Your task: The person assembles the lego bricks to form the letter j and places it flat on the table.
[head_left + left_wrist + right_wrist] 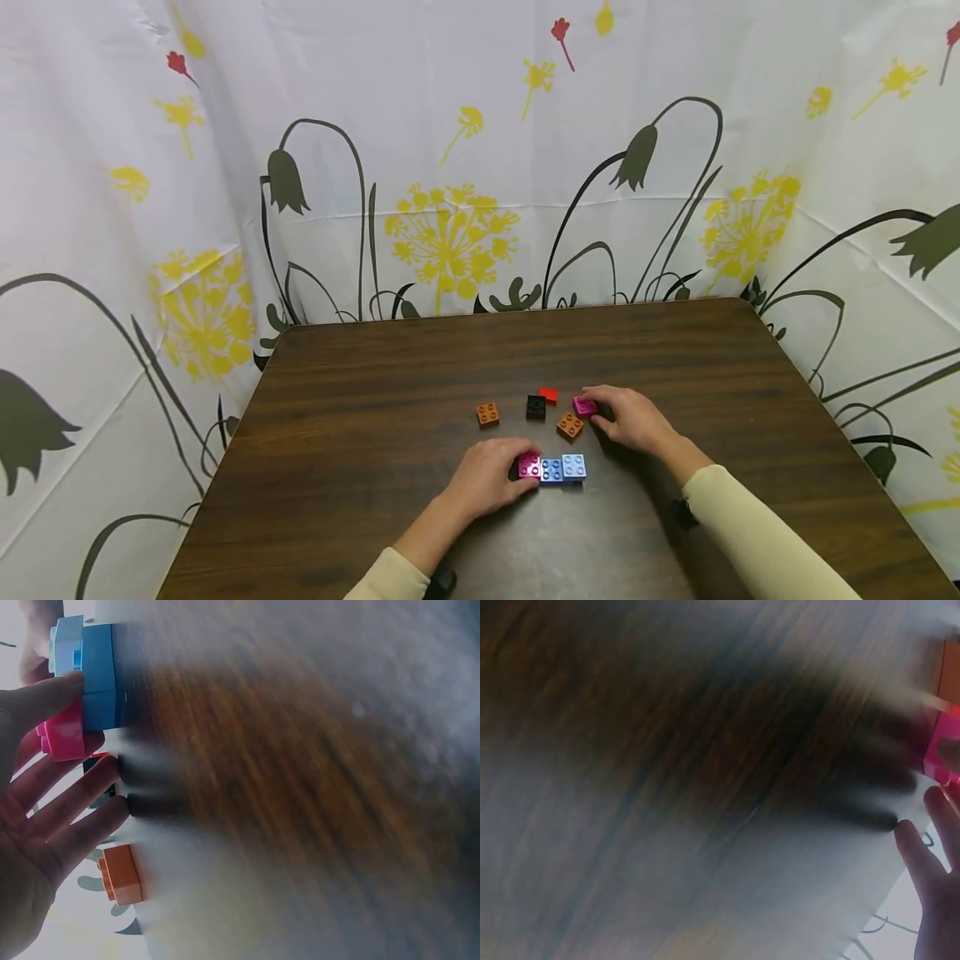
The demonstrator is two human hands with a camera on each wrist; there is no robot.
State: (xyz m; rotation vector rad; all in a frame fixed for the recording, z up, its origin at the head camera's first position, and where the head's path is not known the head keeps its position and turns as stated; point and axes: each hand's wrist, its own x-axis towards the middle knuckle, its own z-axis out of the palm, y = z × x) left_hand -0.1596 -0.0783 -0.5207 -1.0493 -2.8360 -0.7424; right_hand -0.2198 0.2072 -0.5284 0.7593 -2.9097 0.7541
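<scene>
My left hand [487, 473] grips the left end of a short row of toy building bricks, thumb in front and fingers behind a magenta brick [528, 466]. That brick and a light blue brick [573, 467] sit raised at the two ends, with a blue brick [551, 471] lower between them. In the left wrist view, the thumb lies along the side of the magenta brick [66, 735]. Farther back, my right hand [633, 419] pinches a second magenta brick [583, 407] between thumb and fingers; the right wrist view catches only part of this brick [939, 746].
Loose on the brown wooden table [360, 500] lie an orange brick [487, 414], a black brick [536, 407], a red brick [549, 395] and another orange brick [570, 426], close to the right hand. A flowered curtain [450, 125] hangs behind the table.
</scene>
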